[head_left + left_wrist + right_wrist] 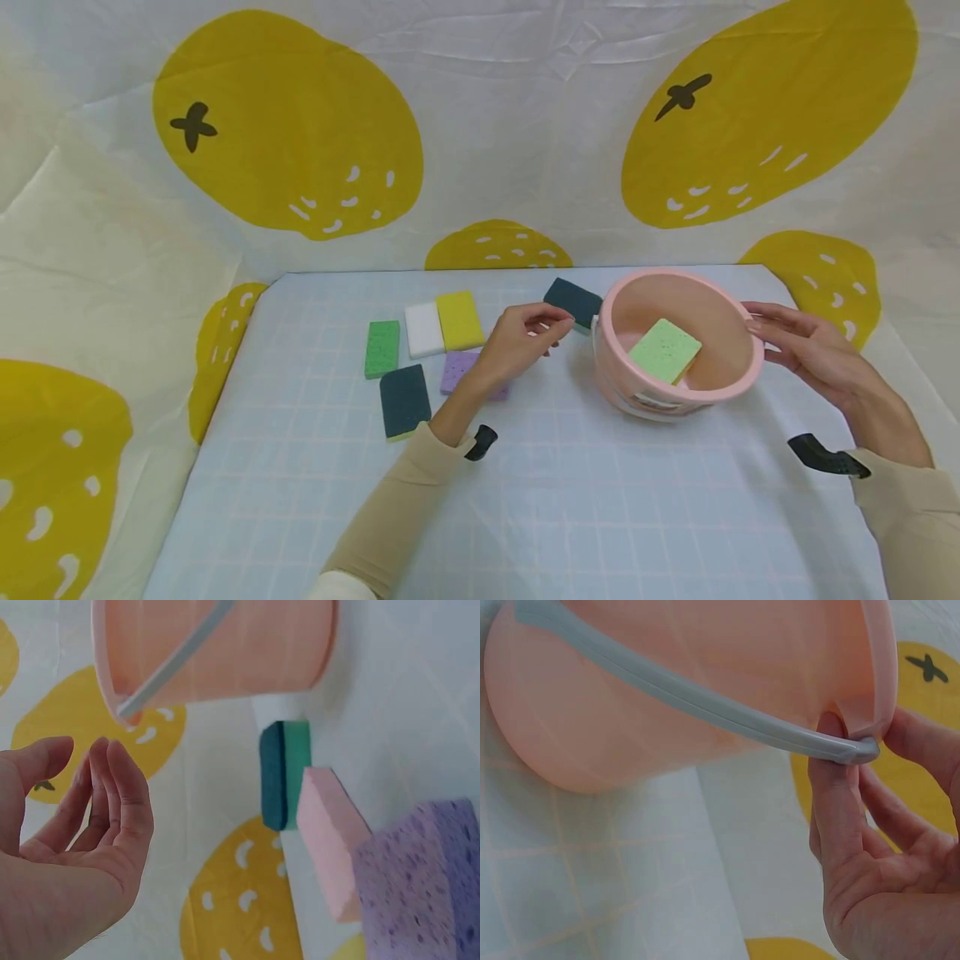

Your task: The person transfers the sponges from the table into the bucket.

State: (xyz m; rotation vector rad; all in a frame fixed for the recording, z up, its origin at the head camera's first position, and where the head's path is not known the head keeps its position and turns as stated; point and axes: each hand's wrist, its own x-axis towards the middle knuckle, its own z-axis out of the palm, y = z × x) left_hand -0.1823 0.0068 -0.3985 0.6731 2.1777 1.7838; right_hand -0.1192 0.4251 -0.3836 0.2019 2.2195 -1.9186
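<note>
From the head view, my right grip (813, 350) holds the rim of a pink bucket (618, 367) on its right side, towards the far right corner of the desk (600, 517). A pale green sponge (666, 350) lies inside the bucket. My left grip (525, 337) is narrow, fingers bent loosely towards the thumb, and holds nothing; it is above the middle of the desk, left of the bucket. A dark green scouring sponge (572, 302) lies near the far edge, just left of the bucket. Towards the left edge lie a yellow sponge (460, 320) and a white sponge (424, 330) side by side, with a green sponge (382, 348) next to them. Nearer me are a yellow-backed scouring sponge (405, 398) and a purple sponge (459, 367), partly hidden by my left arm.

From the left wrist view, I see a gap between my left thumb and fingertips. The bucket's grey handle (180, 656) slants across its side, and a pink sponge (330, 847) sits between the dark green and purple ones.

From the right wrist view, my right fingers and thumb pinch the bucket's rim at the handle's end.
</note>
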